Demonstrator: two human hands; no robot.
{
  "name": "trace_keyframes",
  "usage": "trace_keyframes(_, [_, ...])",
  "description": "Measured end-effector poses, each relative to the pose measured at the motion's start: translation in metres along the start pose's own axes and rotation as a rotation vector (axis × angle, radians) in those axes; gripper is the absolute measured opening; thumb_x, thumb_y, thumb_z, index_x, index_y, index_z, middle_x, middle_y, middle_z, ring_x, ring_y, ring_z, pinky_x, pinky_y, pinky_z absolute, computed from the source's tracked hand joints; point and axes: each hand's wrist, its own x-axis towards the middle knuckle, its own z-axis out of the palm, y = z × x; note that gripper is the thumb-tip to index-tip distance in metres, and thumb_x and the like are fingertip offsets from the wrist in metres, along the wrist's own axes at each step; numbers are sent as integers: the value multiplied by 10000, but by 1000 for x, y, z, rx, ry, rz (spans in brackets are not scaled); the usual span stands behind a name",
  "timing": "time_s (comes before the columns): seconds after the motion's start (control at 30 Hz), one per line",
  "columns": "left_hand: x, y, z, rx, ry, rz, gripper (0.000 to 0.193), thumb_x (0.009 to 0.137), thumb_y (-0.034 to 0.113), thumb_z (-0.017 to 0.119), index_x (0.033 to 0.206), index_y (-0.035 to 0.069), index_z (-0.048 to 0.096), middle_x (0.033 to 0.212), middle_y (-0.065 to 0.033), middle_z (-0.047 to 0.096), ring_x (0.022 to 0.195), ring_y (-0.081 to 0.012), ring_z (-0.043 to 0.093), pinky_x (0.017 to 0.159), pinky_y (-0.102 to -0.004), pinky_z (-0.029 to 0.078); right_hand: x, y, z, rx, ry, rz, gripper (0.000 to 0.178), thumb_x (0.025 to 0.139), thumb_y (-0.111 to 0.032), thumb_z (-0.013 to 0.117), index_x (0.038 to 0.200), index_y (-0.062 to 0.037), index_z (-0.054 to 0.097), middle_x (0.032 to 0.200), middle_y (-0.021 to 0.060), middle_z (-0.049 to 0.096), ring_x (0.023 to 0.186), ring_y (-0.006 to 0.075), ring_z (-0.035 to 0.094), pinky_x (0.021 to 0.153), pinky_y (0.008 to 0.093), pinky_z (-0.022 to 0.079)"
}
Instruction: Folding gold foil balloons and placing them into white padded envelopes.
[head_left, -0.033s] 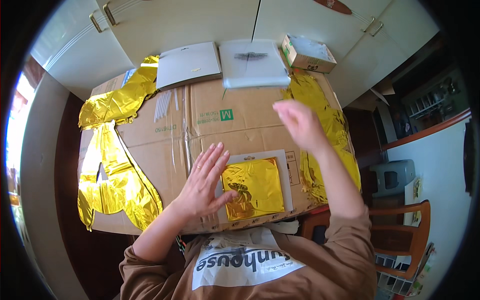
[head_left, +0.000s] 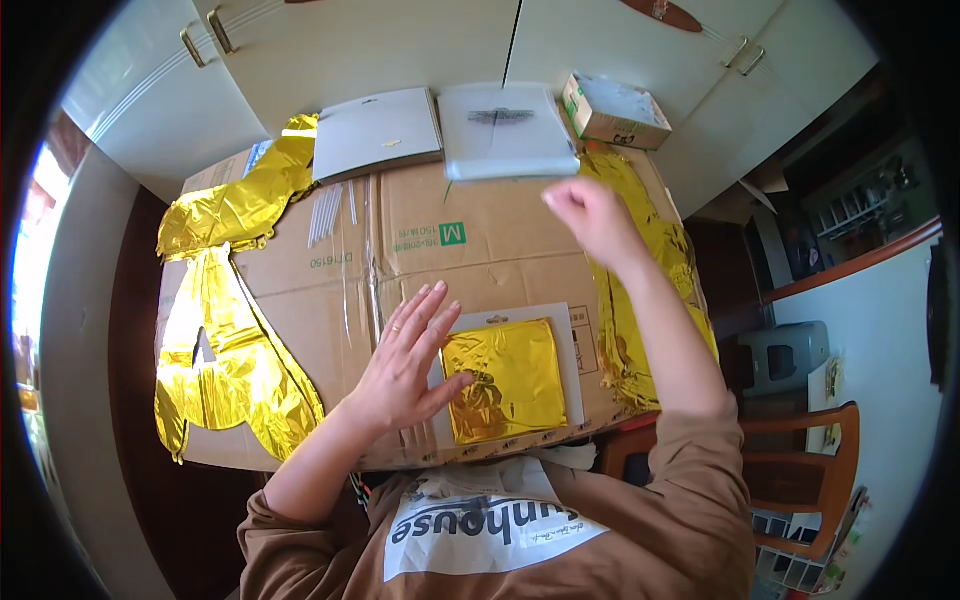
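Observation:
A square of folded gold foil (head_left: 520, 380) lies on a grey-white backing card (head_left: 575, 350) with a hanger slot, near the front edge of the cardboard. My left hand (head_left: 405, 350) is open with fingers stretched out. It hovers or rests at the foil's left side, its thumb over the foil's edge. Above the far right of the cardboard, my right hand (head_left: 595, 220) is raised with its fingers curled in. Whatever they may hold is hidden. Beneath that arm lie flat gold foil balloons (head_left: 640, 330).
Large gold foil balloons (head_left: 220, 350) cover the left of the cardboard (head_left: 480, 270). Thin white straws (head_left: 325, 215) lie nearby. Along the back are a stack of white cards (head_left: 380, 130), clear plastic bags (head_left: 505, 130) and a small open box (head_left: 618, 110). A wooden chair (head_left: 830, 470) stands at right.
My right hand has risen slightly away from me, its fingers curled tighter. The folded foil and its card have shifted a little. My left hand has barely moved.

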Motion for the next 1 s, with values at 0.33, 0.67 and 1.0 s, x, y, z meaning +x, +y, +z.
trace_keyframes(0.33, [38, -21, -5, -77, 129, 76, 509, 854, 197, 783, 1311, 49, 612, 1493, -239, 478, 1378, -453, 466, 1123, -523, 412, 202, 72, 59, -436, -92, 392, 504, 776, -519, 818, 1114, -155, 732, 1343, 146, 630, 1207, 331, 630, 981, 437, 524])
trace_keyframes(0.67, [79, -21, -49, 135, 458, 124, 407, 812, 129, 797, 1190, 49, 674, 1376, -173, 586, 1178, -377, 623, 981, -452, 517, 139, 34, 35, -401, 311, -281, 168, 848, -268, 725, 789, -113, 697, 826, 73, 688, 835, 275, 682, 756, 446, 527])
trace_keyframes(1.0, [124, -36, -2, 545, 186, 132, 332, 821, 104, 682, 1137, 104, 580, 974, -94, 643, 873, -313, 670, 770, -436, 540, 7, -26, 49, -247, -22, -388, 216, 884, -277, 738, 775, -100, 683, 802, 87, 657, 763, 284, 658, 718, 415, 506])
